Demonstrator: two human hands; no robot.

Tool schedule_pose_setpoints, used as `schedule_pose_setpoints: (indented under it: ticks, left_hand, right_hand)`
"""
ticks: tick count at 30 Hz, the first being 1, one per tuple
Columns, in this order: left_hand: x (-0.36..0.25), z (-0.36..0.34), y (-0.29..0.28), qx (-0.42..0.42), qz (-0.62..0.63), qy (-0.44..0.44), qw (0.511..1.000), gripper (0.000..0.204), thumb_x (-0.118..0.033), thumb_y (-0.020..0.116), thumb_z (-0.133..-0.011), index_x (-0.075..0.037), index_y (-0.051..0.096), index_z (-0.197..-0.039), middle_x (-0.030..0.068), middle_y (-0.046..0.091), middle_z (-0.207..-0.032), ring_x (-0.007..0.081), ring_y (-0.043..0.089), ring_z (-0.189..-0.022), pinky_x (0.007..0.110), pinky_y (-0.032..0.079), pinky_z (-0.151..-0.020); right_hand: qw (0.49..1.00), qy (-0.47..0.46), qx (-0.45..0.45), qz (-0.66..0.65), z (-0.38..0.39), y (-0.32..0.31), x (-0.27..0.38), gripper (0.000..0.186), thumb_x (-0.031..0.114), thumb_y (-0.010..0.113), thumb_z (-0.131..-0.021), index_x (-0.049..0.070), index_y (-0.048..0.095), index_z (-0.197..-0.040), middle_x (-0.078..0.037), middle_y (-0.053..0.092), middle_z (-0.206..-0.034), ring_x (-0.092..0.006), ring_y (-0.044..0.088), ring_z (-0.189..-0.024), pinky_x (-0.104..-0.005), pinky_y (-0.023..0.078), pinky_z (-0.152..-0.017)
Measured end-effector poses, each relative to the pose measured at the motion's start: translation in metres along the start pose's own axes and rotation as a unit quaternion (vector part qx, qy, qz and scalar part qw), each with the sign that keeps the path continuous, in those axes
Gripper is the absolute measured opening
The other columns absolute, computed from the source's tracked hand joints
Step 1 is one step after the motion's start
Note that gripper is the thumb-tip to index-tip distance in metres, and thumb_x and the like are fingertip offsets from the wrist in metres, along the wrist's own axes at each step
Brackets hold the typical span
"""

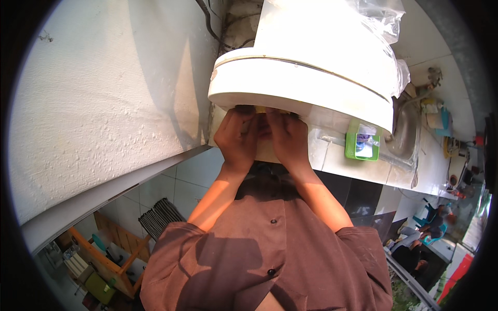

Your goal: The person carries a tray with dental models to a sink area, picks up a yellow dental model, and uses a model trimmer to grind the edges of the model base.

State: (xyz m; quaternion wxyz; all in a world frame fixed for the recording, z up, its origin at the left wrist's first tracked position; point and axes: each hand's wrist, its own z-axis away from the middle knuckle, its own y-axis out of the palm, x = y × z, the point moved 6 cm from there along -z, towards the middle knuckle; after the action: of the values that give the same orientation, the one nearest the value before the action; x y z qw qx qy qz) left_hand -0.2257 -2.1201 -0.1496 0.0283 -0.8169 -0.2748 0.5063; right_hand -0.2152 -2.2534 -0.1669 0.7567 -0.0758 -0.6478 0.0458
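Observation:
A big white appliance or container (301,83) with a rounded rim stands on the tiled counter before me. Just under its near edge, my left hand (236,136) and my right hand (289,139) are raised close together, their fingers curled inward. Between and behind the fingertips a little yellow and some dark patches show. Whatever the fingers grip is mostly hidden by the hands and the overhanging rim, so I cannot name it.
On the counter to the right sits a green plastic basket (362,151) with small items in it, beside a metal sink (407,127). Clear plastic (381,20) drapes over the appliance's right side. A white wall (104,103) borders the left. People sit at the far lower right.

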Motion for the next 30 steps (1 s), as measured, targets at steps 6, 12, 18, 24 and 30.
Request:
schedule_pose_setpoints:
  ticks: [6, 12, 18, 24, 30]
  left_hand:
    - [0.0020, 0.0005, -0.0008, -0.005, 0.006, -0.004, 1.000, 0.014, 0.007, 0.075, -0.077, 0.003, 0.063, -0.085, 0.0122, 0.069, -0.087, 0.0213, 0.072, -0.080, 0.029, 0.058, -0.071]
    - [-0.0015, -0.0008, -0.0015, -0.023, 0.023, -0.002, 0.999, 0.014, 0.007, 0.073, -0.078, 0.001, 0.062, -0.084, 0.0125, 0.067, -0.083, 0.0259, 0.069, -0.077, 0.033, 0.054, -0.066]
    - [-0.0036, -0.0022, -0.0025, -0.020, 0.013, -0.003, 1.000, 0.014, 0.007, 0.074, -0.077, 0.002, 0.063, -0.084, 0.0126, 0.068, -0.085, 0.0246, 0.071, -0.079, 0.031, 0.056, -0.069]
    - [-0.0024, -0.0012, -0.0019, -0.017, 0.010, -0.012, 1.000, 0.015, 0.007, 0.075, -0.077, 0.003, 0.063, -0.085, 0.0127, 0.070, -0.087, 0.0230, 0.073, -0.081, 0.030, 0.058, -0.072]
    - [-0.0024, -0.0011, -0.0019, -0.022, 0.003, -0.007, 1.000, 0.014, 0.008, 0.074, -0.077, 0.003, 0.063, -0.085, 0.0129, 0.069, -0.087, 0.0228, 0.072, -0.081, 0.030, 0.058, -0.072]
  right_hand:
    - [1.000, 0.011, 0.008, 0.006, -0.0008, 0.0008, -0.0015, 0.051, 0.036, 0.049, -0.102, 0.000, 0.070, -0.072, -0.009, 0.068, -0.061, -0.0207, 0.070, -0.060, -0.0315, 0.053, -0.062]
    - [1.000, 0.015, 0.006, -0.024, 0.0001, 0.0014, 0.0027, 0.051, 0.037, 0.052, -0.101, -0.002, 0.070, -0.074, -0.010, 0.069, -0.062, -0.0191, 0.070, -0.060, -0.0304, 0.053, -0.060]
    - [0.998, 0.025, -0.005, -0.053, -0.0005, 0.0020, 0.0019, 0.050, 0.037, 0.054, -0.101, -0.004, 0.071, -0.077, -0.011, 0.070, -0.066, -0.0188, 0.071, -0.062, -0.0296, 0.055, -0.061]
    - [0.999, 0.012, 0.003, -0.030, -0.0015, 0.0008, 0.0007, 0.050, 0.037, 0.054, -0.100, -0.003, 0.071, -0.077, -0.011, 0.070, -0.064, -0.0183, 0.071, -0.061, -0.0294, 0.054, -0.060]
    - [0.999, 0.009, -0.004, -0.034, -0.0018, 0.0011, 0.0028, 0.051, 0.038, 0.054, -0.100, -0.002, 0.071, -0.075, -0.010, 0.069, -0.063, -0.0188, 0.070, -0.060, -0.0297, 0.054, -0.060]
